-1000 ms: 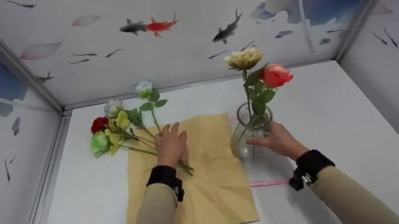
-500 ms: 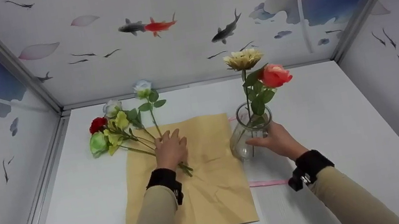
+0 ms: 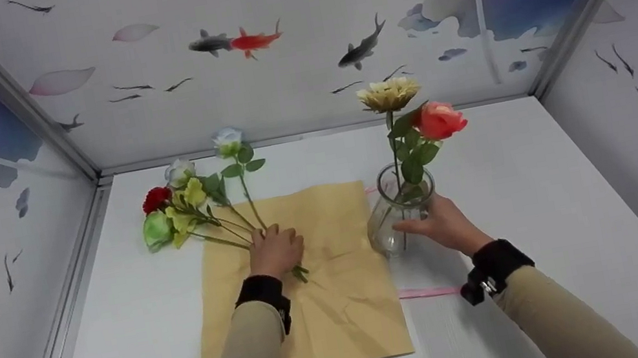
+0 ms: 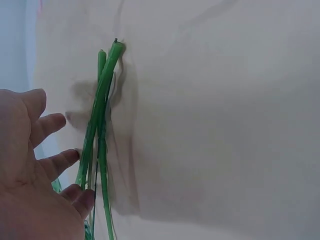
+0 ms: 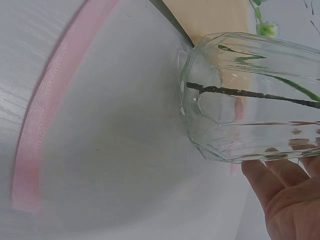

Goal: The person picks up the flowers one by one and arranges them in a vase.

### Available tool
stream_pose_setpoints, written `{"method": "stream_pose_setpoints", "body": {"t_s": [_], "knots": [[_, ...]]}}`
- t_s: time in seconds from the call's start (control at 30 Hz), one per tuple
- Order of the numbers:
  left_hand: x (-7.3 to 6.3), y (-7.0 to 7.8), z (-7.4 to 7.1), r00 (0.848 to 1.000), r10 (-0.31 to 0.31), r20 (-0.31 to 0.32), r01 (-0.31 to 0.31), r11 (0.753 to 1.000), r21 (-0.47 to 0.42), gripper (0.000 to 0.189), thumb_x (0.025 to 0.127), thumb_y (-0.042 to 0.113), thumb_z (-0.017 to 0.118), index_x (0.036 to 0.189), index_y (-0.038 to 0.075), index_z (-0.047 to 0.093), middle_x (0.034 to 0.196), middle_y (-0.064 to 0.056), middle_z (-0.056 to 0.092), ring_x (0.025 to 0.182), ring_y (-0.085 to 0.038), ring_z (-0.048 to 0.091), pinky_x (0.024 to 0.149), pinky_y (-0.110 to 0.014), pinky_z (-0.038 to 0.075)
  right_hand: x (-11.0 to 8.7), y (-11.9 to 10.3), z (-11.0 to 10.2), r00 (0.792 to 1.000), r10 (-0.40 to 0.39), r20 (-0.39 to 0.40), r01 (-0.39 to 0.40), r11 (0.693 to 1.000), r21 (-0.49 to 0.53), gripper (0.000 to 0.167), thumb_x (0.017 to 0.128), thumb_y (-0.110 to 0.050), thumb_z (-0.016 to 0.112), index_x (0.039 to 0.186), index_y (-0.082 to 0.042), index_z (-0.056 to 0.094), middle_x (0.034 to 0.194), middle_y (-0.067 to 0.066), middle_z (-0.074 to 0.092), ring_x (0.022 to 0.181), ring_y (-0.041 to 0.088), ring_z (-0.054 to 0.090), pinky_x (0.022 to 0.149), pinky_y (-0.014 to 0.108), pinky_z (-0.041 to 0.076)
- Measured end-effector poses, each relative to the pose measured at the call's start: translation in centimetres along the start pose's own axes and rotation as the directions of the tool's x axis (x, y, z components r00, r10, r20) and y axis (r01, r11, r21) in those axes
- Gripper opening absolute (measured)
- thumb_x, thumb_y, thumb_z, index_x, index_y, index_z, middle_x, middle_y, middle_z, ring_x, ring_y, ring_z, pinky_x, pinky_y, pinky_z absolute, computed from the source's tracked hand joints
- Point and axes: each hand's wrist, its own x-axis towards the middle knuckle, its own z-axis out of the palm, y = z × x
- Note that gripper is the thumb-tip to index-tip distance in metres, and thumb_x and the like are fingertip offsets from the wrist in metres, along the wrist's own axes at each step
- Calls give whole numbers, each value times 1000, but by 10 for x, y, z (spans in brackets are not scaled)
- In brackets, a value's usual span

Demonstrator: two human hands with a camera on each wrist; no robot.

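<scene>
right hand [image 3: 442, 227] grips the clear, faceted glass vase [image 3: 386, 234] beside the tan, rectangular paper sheet [image 3: 349, 311]; left hand [image 3: 277, 252], fingers loose and spread, is over the green stems [image 4: 104, 95] of the multicoloured flower bunch [image 3: 194, 192] lying across the sheet.

Flower stems [image 4: 101, 107] lie across the paper [image 3: 341, 267], left of the vase [image 3: 384, 234].

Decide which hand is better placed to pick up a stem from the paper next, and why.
Probably the left hand: it is right at the stems lying on the paper, while the right hand has its grip on the vase.
</scene>
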Motion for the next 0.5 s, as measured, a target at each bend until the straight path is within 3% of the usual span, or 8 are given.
{"method": "stream_pose_setpoints", "body": {"t_s": [0.17,0.33,0.5], "knots": [[-3,-2,1,1000,24,-10,-23,1000,13,44,110,34,42,143,10,59,158,-20,40,148,-51,21,117,-66,21,0,1,0,999,-34,-13,34,999,-22,86,83,-42,86,152,-14,43,149,12,54,141,33,47,114,57,37],[-3,-4,1,999,44,-19,-43,999,30,42,110,32,43,140,8,61,156,-22,42,147,-50,24,116,-66,25,-1,1,0,999,-40,-15,40,999,-27,86,83,-42,86,152,-14,42,149,13,55,141,33,47,114,57,37],[-1,-7,5,993,70,-98,-63,996,69,34,108,25,50,130,6,67,149,-24,48,142,-51,32,112,-66,32,-1,0,1,999,-31,-12,30,1000,-8,83,84,-38,85,151,-14,43,148,12,55,141,32,47,114,58,37]]}}
